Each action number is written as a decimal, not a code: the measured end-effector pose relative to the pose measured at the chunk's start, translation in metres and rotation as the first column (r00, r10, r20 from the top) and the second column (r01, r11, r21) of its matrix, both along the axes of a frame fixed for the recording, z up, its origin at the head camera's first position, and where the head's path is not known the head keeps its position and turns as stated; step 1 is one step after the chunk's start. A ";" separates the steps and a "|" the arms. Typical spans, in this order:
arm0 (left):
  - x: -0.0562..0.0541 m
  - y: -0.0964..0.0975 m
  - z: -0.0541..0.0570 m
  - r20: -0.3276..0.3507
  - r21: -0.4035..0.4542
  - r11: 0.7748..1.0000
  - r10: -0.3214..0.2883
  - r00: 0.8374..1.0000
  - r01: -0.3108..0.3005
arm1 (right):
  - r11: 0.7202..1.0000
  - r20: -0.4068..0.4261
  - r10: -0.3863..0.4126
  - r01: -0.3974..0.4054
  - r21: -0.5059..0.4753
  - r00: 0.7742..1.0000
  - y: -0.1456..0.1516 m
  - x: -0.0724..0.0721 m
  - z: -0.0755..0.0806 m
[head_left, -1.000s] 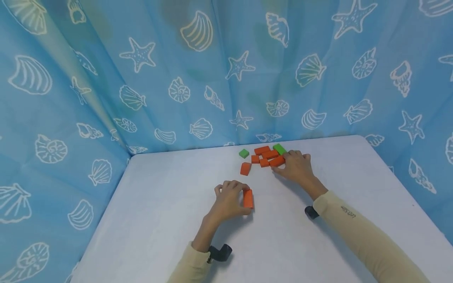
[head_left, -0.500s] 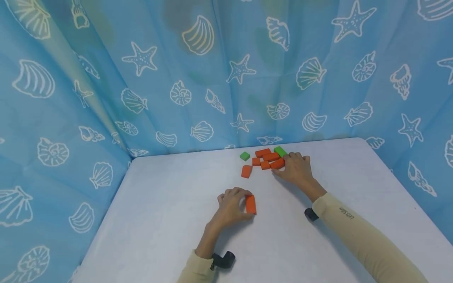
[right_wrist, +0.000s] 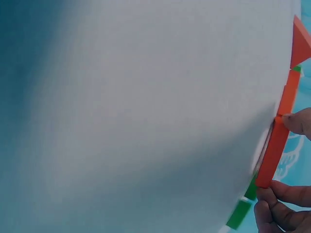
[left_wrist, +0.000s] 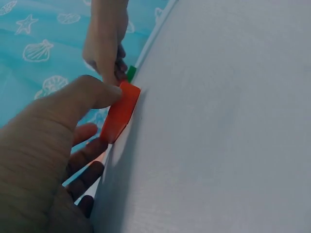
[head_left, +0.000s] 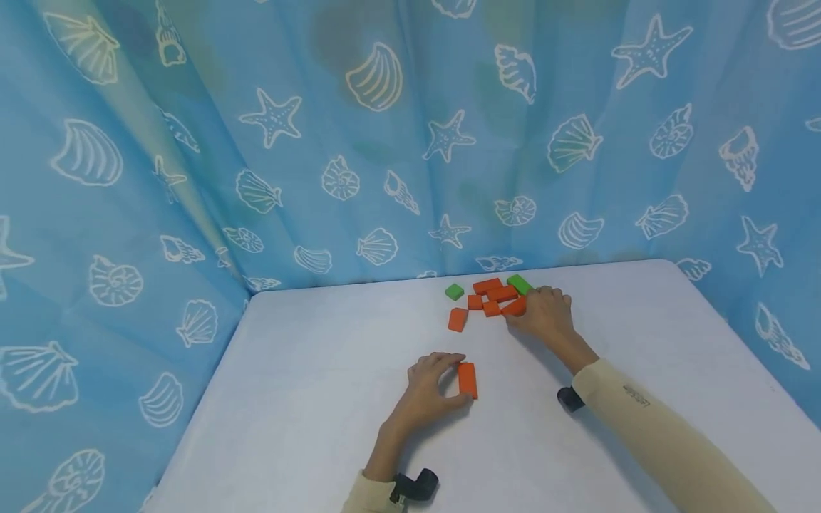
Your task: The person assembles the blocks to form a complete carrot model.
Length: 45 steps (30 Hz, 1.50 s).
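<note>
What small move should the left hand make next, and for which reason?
Probably move the orange block in the left hand towards the block cluster: it is pinched at both ends but apart from the others, while the right hand grips another orange block at the cluster's edge.

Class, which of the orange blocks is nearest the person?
The rectangular orange block pinched by the left hand. It is by itself, while the other orange blocks are farther back, nearer the blue seashell-print curtain.
</note>
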<state>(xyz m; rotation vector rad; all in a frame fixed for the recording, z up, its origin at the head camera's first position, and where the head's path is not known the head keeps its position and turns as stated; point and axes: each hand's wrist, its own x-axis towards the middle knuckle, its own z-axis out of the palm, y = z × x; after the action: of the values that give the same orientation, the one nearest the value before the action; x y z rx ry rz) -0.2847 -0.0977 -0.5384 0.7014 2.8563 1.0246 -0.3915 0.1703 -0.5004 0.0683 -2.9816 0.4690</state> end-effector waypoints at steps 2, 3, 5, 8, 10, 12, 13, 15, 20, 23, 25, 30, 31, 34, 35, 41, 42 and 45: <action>0.003 -0.001 -0.003 0.001 -0.008 1.000 -0.004 1.000 0.004 | 1.000 0.013 -0.002 0.003 -0.014 1.000 0.004 0.007 0.001; 0.005 -0.001 -0.005 -0.001 -0.012 1.000 -0.008 1.000 0.008 | 1.000 0.017 0.000 0.001 -0.025 1.000 0.006 0.012 0.002; 0.006 -0.002 -0.007 -0.013 -0.016 1.000 -0.016 1.000 0.016 | 0.998 0.012 0.014 -0.013 -0.056 1.000 0.010 0.019 0.006; 0.006 -0.003 -0.007 -0.032 -0.010 1.000 -0.019 0.999 0.019 | 0.993 -0.007 0.059 -0.059 -0.104 0.998 0.015 0.029 0.014; 0.004 -0.004 -0.006 -0.034 -0.008 1.000 -0.015 0.999 0.015 | 0.985 -0.018 0.102 -0.103 -0.138 0.995 0.016 0.036 0.020; 0.002 -0.004 -0.006 -0.041 -0.010 1.000 -0.009 0.999 0.009 | 0.976 -0.021 0.143 -0.144 -0.164 0.990 0.016 0.044 0.024; 0.001 -0.004 -0.006 -0.042 -0.009 1.000 -0.006 0.999 0.006 | 0.971 -0.023 0.163 -0.164 -0.173 0.986 0.015 0.047 0.026; -0.001 -0.004 -0.005 -0.047 -0.004 1.000 -0.002 0.999 0.002 | 0.961 -0.014 0.199 -0.198 -0.196 0.980 0.012 0.055 0.028; -0.001 -0.003 -0.004 -0.051 0.002 1.000 -0.001 0.999 0.001 | 0.927 -0.020 0.301 -0.297 -0.227 0.953 0.005 0.074 0.027; -0.001 -0.002 -0.003 -0.051 0.008 1.000 -0.003 0.999 0.004 | 0.909 -0.038 0.356 -0.355 -0.220 0.934 0.000 0.082 0.026; 0.000 -0.002 -0.003 -0.051 0.003 1.000 -0.004 0.999 0.004 | 0.900 -0.040 0.383 -0.383 -0.210 0.923 -0.004 0.087 0.025; 0.002 -0.003 -0.004 -0.051 -0.004 1.000 0.000 0.999 0.000 | 0.877 -0.015 0.442 -0.435 -0.203 0.897 -0.013 0.096 0.020; 0.002 -0.003 -0.003 -0.052 -0.002 1.000 0.000 0.999 0.000 | 0.873 -0.008 0.451 -0.443 -0.205 0.892 -0.015 0.096 0.019; 0.002 -0.004 -0.003 -0.049 0.001 1.000 0.001 0.999 -0.001 | 0.862 0.011 0.476 -0.464 -0.204 0.879 -0.019 0.097 0.015; 0.002 -0.004 -0.004 -0.050 0.001 1.000 0.001 0.999 -0.001 | 0.860 0.019 0.482 -0.469 -0.203 0.876 -0.020 0.096 0.014; 0.001 -0.005 -0.006 -0.038 0.003 1.000 -0.001 0.999 0.001 | 0.858 0.066 0.499 -0.482 -0.181 0.864 -0.024 0.092 0.003; 0.001 -0.004 -0.006 -0.035 0.002 1.000 -0.002 0.999 0.002 | 0.858 0.071 0.499 -0.482 -0.178 0.863 -0.025 0.092 0.002; 0.000 -0.005 -0.006 -0.036 -0.005 1.000 -0.002 0.999 0.002 | 0.860 0.075 0.499 -0.482 -0.168 0.864 -0.027 0.091 0.001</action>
<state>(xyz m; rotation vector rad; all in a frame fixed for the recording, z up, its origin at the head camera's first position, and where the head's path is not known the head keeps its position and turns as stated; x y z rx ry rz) -0.2850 -0.1023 -0.5439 0.7301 2.8867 1.0144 -0.3006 0.1436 -0.4995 0.8340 -3.0082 0.7620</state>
